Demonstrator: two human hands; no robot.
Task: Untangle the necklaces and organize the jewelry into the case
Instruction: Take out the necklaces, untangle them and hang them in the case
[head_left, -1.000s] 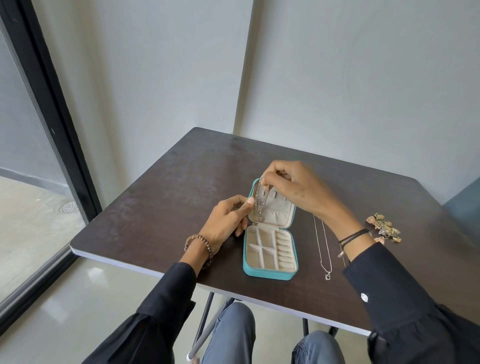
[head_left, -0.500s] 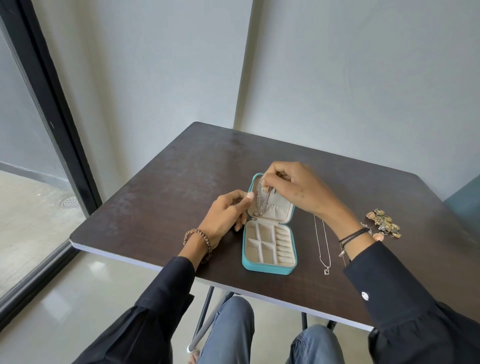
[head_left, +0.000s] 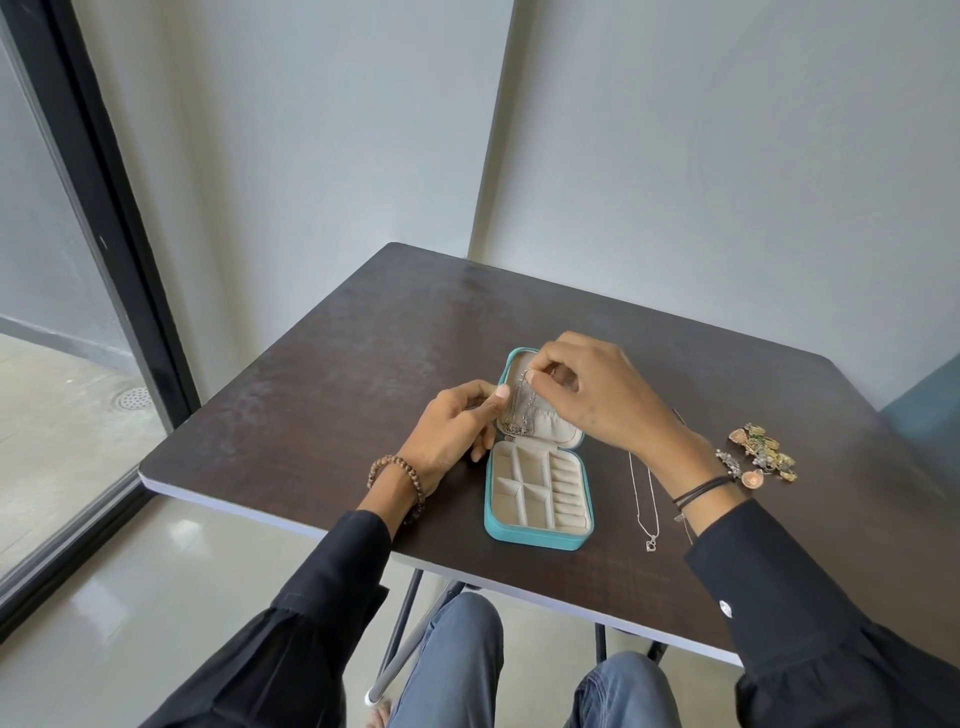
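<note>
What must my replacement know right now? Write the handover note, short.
Right hand pinches the top of the chains at the open lid.
Left hand: thumb at the lid's left edge, grip unclear.
Chains hang down the lid. The case tray looks unfilled.
A necklace and trinkets lie on the table, right of the case.
Done: chains at the lid, hooking unclear.
Left: secure them, stow necklace and trinkets.

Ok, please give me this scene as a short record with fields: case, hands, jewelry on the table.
case: teal jewelry case, open, lid upright, tray compartments look empty
chains: hang inside the lid
right hand: pinches the chains' top
left hand: pinches the lid's left edge
table: silver pendant necklace and jewelry cluster lie right of the case
</note>
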